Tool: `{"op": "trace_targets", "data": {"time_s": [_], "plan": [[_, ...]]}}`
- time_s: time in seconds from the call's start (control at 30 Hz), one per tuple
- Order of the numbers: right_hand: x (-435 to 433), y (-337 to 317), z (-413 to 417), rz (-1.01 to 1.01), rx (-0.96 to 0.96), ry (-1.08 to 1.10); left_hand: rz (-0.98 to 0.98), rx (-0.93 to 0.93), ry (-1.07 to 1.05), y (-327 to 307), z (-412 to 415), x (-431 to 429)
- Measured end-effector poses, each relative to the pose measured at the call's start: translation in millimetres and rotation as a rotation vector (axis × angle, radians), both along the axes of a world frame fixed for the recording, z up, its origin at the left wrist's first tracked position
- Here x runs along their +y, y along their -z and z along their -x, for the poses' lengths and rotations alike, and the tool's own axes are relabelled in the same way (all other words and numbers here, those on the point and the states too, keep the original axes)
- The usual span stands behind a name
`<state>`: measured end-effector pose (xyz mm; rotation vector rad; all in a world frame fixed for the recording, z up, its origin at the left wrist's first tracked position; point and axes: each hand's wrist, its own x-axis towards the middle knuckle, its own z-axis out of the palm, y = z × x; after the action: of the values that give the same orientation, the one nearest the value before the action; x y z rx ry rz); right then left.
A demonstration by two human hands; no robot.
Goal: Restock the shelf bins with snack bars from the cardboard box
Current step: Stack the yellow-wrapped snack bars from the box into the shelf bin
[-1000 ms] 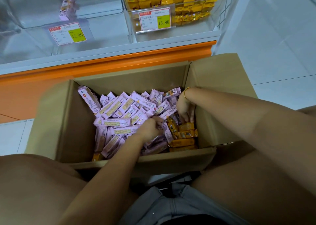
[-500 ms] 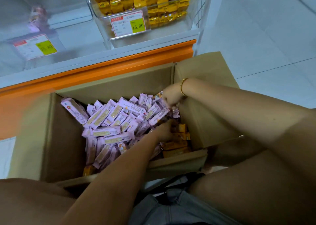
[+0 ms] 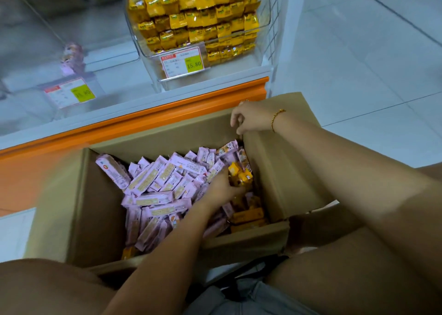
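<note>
An open cardboard box (image 3: 105, 202) stands on the floor between my knees. It holds several pink snack bars (image 3: 157, 183) and, along its right side, several orange-yellow bars (image 3: 248, 215). My left hand (image 3: 223, 186) is down in the box and grips a few orange-yellow bars (image 3: 239, 172) lifted off the pile. My right hand (image 3: 253, 117) hovers over the box's far right corner, fingers loosely curled, with nothing seen in it. Above, a clear shelf bin (image 3: 263, 27) is stacked with yellow bars (image 3: 191, 15).
A second clear bin (image 3: 100, 59) on the left holds only a few pink bars (image 3: 71, 56). Price tags (image 3: 183, 62) hang on the bin fronts. An orange shelf base (image 3: 167, 114) runs behind the box. Tiled floor (image 3: 358, 63) lies to the right.
My right hand rose out of the box to above its far right corner. My left hand slid right across the pile and took hold of orange-yellow bars. The camera tilted up toward the shelf.
</note>
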<state>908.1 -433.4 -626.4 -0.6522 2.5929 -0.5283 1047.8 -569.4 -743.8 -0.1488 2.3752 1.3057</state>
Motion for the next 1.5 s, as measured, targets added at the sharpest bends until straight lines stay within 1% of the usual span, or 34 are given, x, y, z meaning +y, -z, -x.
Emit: {"op": "trace_targets", "data": {"time_s": [0.07,0.13,0.17,0.2,0.23,0.27,0.3,0.33,0.37,0.4,0.5,0.57,0.67,0.77,0.87,0.97,1.07,1.17,1.27,1.33,1.5], "plan": [[-5.5,-11.7,0.6,0.045,-0.165,0.019,-0.151,0.026,-0.184,-21.5,1.4,-11.5],[-8.2,-23.3,-3.8,0.085,-0.379,0.012,-0.299,0.067,-0.365,-38.4,0.8,-27.5],[-3.1,-25.9,-8.2,0.097,-0.471,0.024,-0.41,0.088,-0.475,-48.0,0.3,-35.4],[2.9,-25.3,-10.9,0.106,-0.504,0.061,-0.556,0.103,-0.57,-61.0,-0.6,-41.0],[6.2,-26.1,-16.0,0.123,-0.482,0.169,-0.67,0.125,-0.624,-72.6,-1.8,-47.0],[4.6,-26.8,-20.1,0.129,-0.399,0.253,-0.731,0.158,-0.645,-83.0,-1.8,-52.0],[-0.5,-31.6,-27.4,0.168,-0.359,0.243,-0.731,0.207,-0.645,-93.0,-1.7,-56.2],[-11.2,-35.4,-32.6,0.206,-0.353,0.085,-0.687,0.251,-0.658,-101.2,-0.5,-59.6],[-25.3,-39.6,-37.4,0.253,-0.388,-0.056,-0.629,0.287,-0.688,-108.2,0.7,-62.2],[-40.0,-41.1,-40.5,0.271,-0.374,-0.139,-0.574,0.315,-0.724,-115.2,1.3,-63.7],[-63.4,-50.9,-47.4,0.356,-0.213,-0.17,-0.493,0.389,-0.784,-132.7,1.2,-66.4],[-64.6,-53.0,-45.7,0.411,-0.153,-0.155,-0.497,0.387,-0.809,-142.1,1.1,-68.1],[-63.8,-67.2,-44.4,0.505,-0.22,-0.16,-0.525,0.42,-0.823,-152.6,0.8,-71.3],[-62.0,-78.6,-39.2,0.642,-0.319,-0.091,-0.603,0.435,-0.795,-162.5,2.9,-76.9],[-60.7,-87.5,-37.0,0.791,-0.423,-0.052,-0.739,0.43,-0.713,-176.3,6.7,-79.9],[-58.8,-97.3,-34.6,0.925,-0.462,0.037,-0.943,0.398,-0.65,-192.8,13.1,-80.8],[-55.2,-109.0,-33.9,1.12,-0.53,0.109,-1.054,0.392,-0.631,-206.4,21.9,-81.7],[-53.6,-119.2,-35.5,1.236,-0.529,0.147,-1.057,0.395,-0.603,-217.5,32.2,-77.2],[-55.4,-123.6,-35.8,1.234,-0.44,0.191,-1.036,0.405,-0.562,-227.8,41.7,-70.4],[-55.4,-127.0,-35.5,1.251,-0.416,0.227,-1.0,0.438,-0.532,-235.8,46.2,-65.4],[-49.0,-139.5,-33.8,1.347,-0.463,0.229,-0.814,0.521,-0.445,-246.1,63.6,-57.4]]}}
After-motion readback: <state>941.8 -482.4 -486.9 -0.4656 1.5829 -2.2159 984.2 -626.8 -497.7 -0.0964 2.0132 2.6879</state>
